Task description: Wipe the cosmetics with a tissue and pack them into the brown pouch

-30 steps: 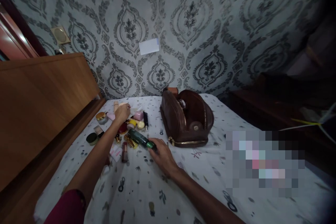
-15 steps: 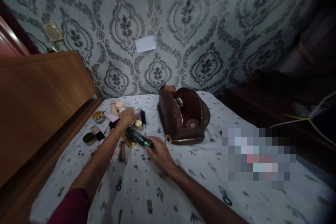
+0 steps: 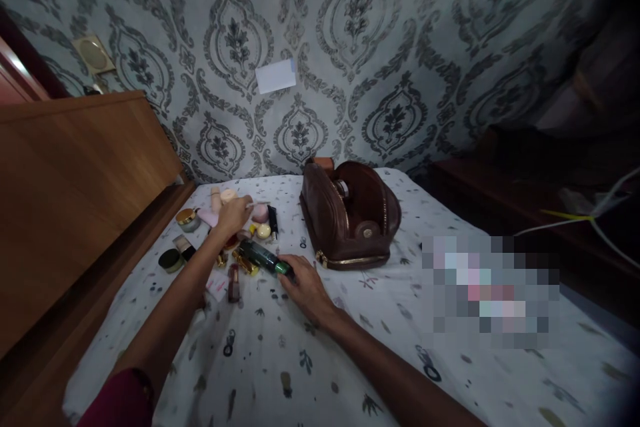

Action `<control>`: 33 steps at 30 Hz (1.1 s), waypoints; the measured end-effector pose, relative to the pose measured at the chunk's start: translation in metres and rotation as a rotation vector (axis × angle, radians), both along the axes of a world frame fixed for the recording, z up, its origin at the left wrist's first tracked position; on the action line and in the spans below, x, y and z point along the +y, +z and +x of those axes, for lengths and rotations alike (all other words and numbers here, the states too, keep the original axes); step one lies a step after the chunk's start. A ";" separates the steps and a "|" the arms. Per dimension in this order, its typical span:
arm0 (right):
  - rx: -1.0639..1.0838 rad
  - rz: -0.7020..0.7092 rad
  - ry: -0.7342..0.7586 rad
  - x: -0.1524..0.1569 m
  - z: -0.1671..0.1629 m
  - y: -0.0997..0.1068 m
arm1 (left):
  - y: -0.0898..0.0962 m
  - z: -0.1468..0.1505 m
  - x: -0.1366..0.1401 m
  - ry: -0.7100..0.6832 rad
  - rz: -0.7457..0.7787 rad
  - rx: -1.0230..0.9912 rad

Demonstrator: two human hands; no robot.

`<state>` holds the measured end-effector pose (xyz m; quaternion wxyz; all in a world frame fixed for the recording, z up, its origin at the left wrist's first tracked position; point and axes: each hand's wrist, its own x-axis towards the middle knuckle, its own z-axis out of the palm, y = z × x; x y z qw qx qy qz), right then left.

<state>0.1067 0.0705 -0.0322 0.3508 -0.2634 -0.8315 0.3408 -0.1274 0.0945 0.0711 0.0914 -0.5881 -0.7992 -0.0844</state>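
My right hand (image 3: 307, 285) is closed around the green cap end of a dark green bottle (image 3: 259, 256), which lies tilted over the small items. My left hand (image 3: 235, 215) is among the cosmetics, fingers pinched at a thin whitish thing (image 3: 259, 205) whose kind I cannot make out. Close by are a pink round container (image 3: 260, 213), a small cream-yellow jar (image 3: 263, 231) and a black tube (image 3: 273, 221). Gold-coloured pieces (image 3: 246, 263) and a dark reddish tube (image 3: 233, 283) lie below the bottle. My left forearm hides part of the pile.
An unzipped brown bag (image 3: 320, 230) stands right of the pile, a small jar (image 3: 342, 188) inside. Left are a gold-lidded jar (image 3: 187, 219) and a dark green-lidded jar (image 3: 171, 261). A wooden panel (image 3: 85, 193) borders the patterned sheet (image 3: 280, 353); a blurred-out patch (image 3: 490, 290) lies right.
My left hand has drawn slightly left and lifted, uncovering the pink container. The whitish thing at its fingers now looks thinner. My right hand stays on the bottle, almost still.
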 end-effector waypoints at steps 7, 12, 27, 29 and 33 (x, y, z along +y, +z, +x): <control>-0.002 -0.005 0.014 0.000 0.002 0.003 | 0.013 -0.029 -0.033 0.091 0.207 -0.085; -0.002 0.002 0.018 0.001 0.001 0.000 | 0.014 -0.054 -0.060 0.143 0.260 -0.113; 0.032 0.026 0.012 0.002 0.001 -0.004 | -0.043 -0.008 -0.090 -0.013 0.020 0.068; 0.037 0.023 0.009 0.002 0.001 -0.003 | -0.047 -0.008 -0.091 -0.009 0.014 0.094; 0.022 0.004 0.003 -0.002 0.001 0.001 | -0.052 -0.010 -0.095 0.005 0.029 0.115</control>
